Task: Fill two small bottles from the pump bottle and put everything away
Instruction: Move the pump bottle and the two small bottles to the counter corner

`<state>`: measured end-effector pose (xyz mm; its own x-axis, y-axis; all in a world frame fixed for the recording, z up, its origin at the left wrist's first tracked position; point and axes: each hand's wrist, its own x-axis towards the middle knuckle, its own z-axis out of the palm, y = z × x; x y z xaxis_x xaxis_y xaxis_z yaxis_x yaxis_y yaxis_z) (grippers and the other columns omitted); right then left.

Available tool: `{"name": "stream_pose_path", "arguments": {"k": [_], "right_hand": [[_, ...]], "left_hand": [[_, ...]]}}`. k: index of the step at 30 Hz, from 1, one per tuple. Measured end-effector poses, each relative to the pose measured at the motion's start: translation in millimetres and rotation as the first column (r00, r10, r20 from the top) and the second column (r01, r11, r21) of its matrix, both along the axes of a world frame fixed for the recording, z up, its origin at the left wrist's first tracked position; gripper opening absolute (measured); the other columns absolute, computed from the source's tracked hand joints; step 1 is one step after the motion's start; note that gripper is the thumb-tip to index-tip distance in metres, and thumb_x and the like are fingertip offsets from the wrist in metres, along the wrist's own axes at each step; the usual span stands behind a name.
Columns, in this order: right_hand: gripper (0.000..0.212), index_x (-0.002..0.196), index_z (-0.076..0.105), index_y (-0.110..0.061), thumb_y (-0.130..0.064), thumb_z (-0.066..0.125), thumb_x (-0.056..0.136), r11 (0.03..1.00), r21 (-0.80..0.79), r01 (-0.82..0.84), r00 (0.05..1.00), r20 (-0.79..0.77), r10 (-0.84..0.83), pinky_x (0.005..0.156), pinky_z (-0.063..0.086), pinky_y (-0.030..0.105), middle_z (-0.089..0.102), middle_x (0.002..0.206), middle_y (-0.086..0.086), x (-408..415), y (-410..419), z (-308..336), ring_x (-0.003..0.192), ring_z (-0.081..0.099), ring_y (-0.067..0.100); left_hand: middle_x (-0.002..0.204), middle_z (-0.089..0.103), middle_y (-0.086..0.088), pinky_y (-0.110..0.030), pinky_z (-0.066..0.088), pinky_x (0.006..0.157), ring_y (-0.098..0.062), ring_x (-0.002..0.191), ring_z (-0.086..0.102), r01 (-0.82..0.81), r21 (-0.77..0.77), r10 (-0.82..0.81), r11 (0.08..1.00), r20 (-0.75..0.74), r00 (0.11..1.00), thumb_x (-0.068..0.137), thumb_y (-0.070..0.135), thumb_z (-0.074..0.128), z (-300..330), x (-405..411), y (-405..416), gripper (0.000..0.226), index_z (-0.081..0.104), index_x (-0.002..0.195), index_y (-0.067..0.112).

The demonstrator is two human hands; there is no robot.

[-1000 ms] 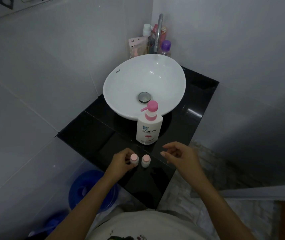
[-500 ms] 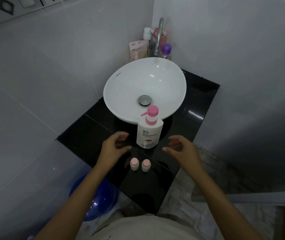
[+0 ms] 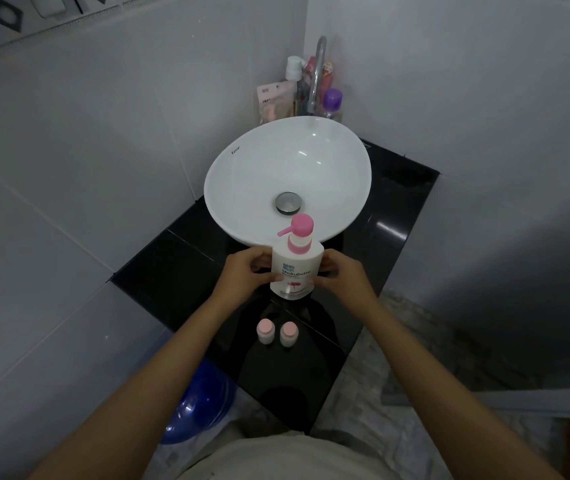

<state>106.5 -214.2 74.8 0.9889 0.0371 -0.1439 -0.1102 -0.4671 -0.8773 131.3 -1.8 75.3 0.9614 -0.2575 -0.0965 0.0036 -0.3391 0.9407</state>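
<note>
A person's left hand (image 3: 242, 273) and right hand (image 3: 344, 277) clasp the sides of a white pump bottle (image 3: 295, 268) standing on a black counter (image 3: 172, 268) before the basin (image 3: 287, 178), fingers wrapped to steady it, probably for pumping, while two small pink-capped bottles (image 3: 276, 332) (caps on) wait nearer the person.

Glossy black countertop (image 3: 179, 271) — smooth white basin (image 3: 242, 188), shiny metal drain (image 3: 288, 203).
</note>
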Motion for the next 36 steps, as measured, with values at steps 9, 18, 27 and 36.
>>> {"name": "stream_pose_path", "arguments": {"k": [9, 18, 27, 36], "right_hand": [[0.032, 0.102, 0.069, -0.018, -0.006, 0.076, 0.073, 1.0, 0.018, 0.021, 0.999, 0.03, -0.021, 0.065, 0.047, 0.002, 0.065, 0.084, -0.022, 4.3, 0.7, -12.4, 0.078, 0.061, -0.017], [0.033, 0.103, 0.07, -0.016, -0.005, 0.076, 0.072, 0.995, 0.043, -0.09, 0.993, 0.077, 0.086, 0.075, 0.055, 0.017, 0.072, 0.091, -0.009, 7.7, 12.9, 3.1, 0.088, 0.068, -0.001], [0.026, 0.097, 0.072, -0.015, -0.012, 0.077, 0.072, 0.875, -0.026, -0.483, 0.868, 0.117, 0.483, 0.074, 0.052, 0.013, 0.075, 0.091, -0.004, 70.3, 103.2, 57.4, 0.081, 0.067, 0.0], [0.044, 0.11, 0.068, -0.007, -0.001, 0.079, 0.067, 0.737, 0.047, -0.674, 0.739, 0.06, 0.671, 0.084, 0.053, 0.023, 0.07, 0.098, 0.001, 143.1, 204.2, 54.4, 0.084, 0.068, 0.002]], "left_hand": [[0.099, 0.075, -0.009, -0.014, 0.056, 0.075, -0.007, 0.086, 0.071, -0.023, 0.032, 0.022, 0.999, 0.033, 0.999, 0.068, -0.003, 0.079, 0.1, 3.6, -2.5, 0.043, 0.069, 0.108, 0.009], [0.092, 0.074, 0.005, -0.009, 0.053, 0.071, 0.003, 0.084, 0.07, -0.094, 0.022, 0.092, 0.995, 0.07, 0.993, 0.07, 0.0, 0.078, 17.4, -14.5, 17.8, 0.037, 0.071, 0.102, 0.017], [0.085, 0.075, 0.004, -0.016, 0.057, 0.073, -0.008, 0.076, 0.072, -0.444, 0.034, 0.435, 0.895, 0.152, 0.888, 0.064, 0.002, 0.083, 57.5, -28.3, 100.4, 0.035, 0.073, 0.09, 0.023], [0.088, 0.077, -0.012, -0.043, 0.059, 0.079, -0.022, 0.08, 0.073, -0.704, 0.198, 0.678, 0.683, 0.187, 0.711, 0.063, 0.009, 0.085, 54.0, -5.6, 164.1, 0.029, 0.074, 0.09, 0.007]]}}
